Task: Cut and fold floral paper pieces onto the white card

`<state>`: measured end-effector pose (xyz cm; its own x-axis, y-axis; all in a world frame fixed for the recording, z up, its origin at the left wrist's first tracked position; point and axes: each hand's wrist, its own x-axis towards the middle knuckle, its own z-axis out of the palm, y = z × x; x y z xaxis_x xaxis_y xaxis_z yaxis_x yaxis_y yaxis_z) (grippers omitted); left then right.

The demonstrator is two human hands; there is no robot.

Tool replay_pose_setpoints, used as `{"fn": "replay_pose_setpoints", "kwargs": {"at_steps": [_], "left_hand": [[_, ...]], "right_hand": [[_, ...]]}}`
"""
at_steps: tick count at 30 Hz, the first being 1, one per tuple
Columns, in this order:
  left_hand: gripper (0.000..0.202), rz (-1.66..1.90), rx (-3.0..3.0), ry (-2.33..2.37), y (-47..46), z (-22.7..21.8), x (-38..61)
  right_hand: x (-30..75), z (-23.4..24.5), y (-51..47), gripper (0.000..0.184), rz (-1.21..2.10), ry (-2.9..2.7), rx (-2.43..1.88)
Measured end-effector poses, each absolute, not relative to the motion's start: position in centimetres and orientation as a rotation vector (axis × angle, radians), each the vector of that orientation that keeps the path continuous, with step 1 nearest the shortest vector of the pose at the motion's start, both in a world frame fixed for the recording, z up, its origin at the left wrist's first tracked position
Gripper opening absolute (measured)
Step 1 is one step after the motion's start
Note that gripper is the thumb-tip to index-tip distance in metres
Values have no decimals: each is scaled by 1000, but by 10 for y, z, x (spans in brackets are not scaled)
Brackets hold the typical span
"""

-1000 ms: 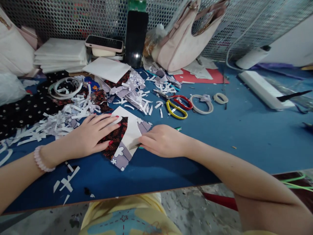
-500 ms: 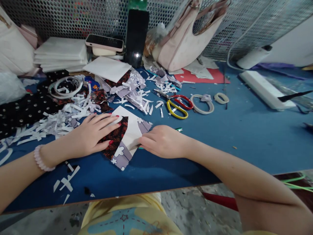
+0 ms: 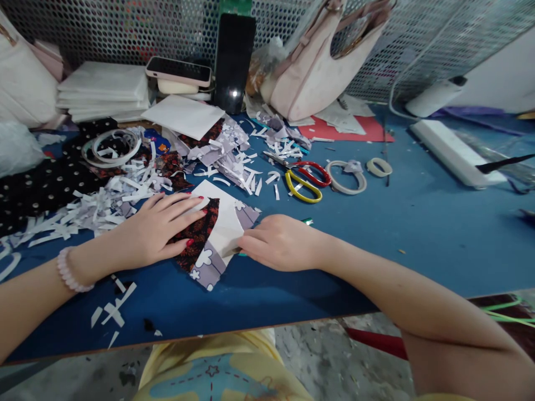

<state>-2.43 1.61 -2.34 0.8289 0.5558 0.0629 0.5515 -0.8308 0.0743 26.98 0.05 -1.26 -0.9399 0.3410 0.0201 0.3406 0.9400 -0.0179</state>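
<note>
My left hand [image 3: 156,231] lies flat with fingers spread on a dark red patterned fabric piece [image 3: 199,231], pressing it onto a white card [image 3: 225,220] and a grey flowered fabric [image 3: 207,264] underneath. My right hand [image 3: 282,242] rests beside them on the right, fingers curled and pinching the white card's right edge. A thin green object [image 3: 307,221] pokes out behind the right hand. All of this sits on the blue table [image 3: 418,223].
Red and yellow scissors [image 3: 303,178], tape rings [image 3: 345,177] and a smaller roll [image 3: 379,167] lie behind the hands. White paper shreds [image 3: 104,206] and black dotted fabric [image 3: 37,186] fill the left. A phone [image 3: 178,71], pink bag [image 3: 317,67] and power strip [image 3: 453,153] stand farther back.
</note>
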Motion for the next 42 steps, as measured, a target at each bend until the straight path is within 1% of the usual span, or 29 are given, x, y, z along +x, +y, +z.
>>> {"fn": "replay_pose_setpoints", "kwargs": {"at_steps": [10, 14, 19, 24, 27, 28, 31, 32, 42], "left_hand": [[51, 125, 3008, 866, 17, -24, -24], [51, 138, 3023, 860, 17, -25, -24], [51, 158, 3031, 851, 17, -26, -25], [50, 162, 3014, 853, 17, -26, -25], [50, 153, 3018, 863, 17, -27, -25], [50, 151, 3021, 864, 17, -27, -25], [50, 157, 3029, 862, 18, -27, -25], [50, 158, 3030, 860, 18, -27, -25], [50, 171, 3036, 855, 17, -26, -24]], "right_hand": [[271, -14, 2, 30, 2, -3050, -494], [271, -13, 1, 32, 71, -3075, -461], [271, -12, 0, 28, 131, -3088, -416], [273, -10, 0, 29, 109, -3028, -356], [272, -11, 0, 34, 28, -2970, -315], [271, -12, 0, 33, -16, -2942, -300], [265, -16, -4, 20, -139, -2876, -240], [263, -18, -5, 18, -164, -2867, -217], [251, -21, -12, 18, -210, -2756, -152]]}}
